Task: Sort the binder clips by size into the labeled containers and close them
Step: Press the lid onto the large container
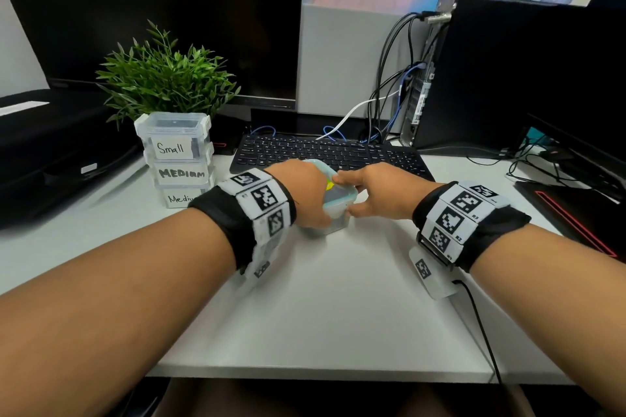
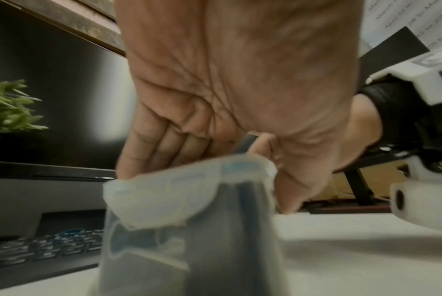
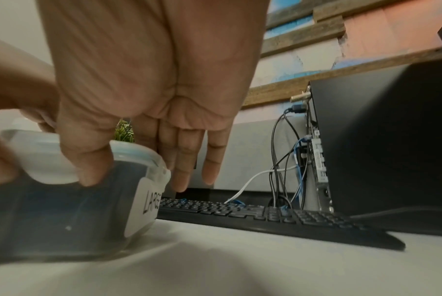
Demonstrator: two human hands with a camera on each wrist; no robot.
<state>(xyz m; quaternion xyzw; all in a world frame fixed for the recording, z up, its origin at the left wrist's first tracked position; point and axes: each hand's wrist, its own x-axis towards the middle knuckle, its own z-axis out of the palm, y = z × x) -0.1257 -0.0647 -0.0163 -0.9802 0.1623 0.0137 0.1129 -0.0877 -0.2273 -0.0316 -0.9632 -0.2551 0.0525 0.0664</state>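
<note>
A clear container (image 1: 339,210) with a blue-rimmed lid (image 3: 45,158) stands on the white desk (image 1: 321,298) in front of the keyboard. Its white label (image 3: 149,204) reads LARGE, and dark contents show through the walls. My left hand (image 1: 315,200) grips its left side, fingers curled over the far lid edge and thumb down the near side. My right hand (image 1: 349,195) pinches its right side, with the thumb (image 3: 88,172) on a lid flap and the fingers (image 3: 184,170) beyond the far edge. In the left wrist view the container (image 2: 189,240) is blurred.
Three stacked closed boxes (image 1: 179,159) labelled Small, Medium and Medium stand at the left, in front of a potted plant (image 1: 166,78). A black keyboard (image 1: 332,152) lies right behind the container. A computer tower (image 1: 508,71) with cables (image 1: 389,95) is at the right.
</note>
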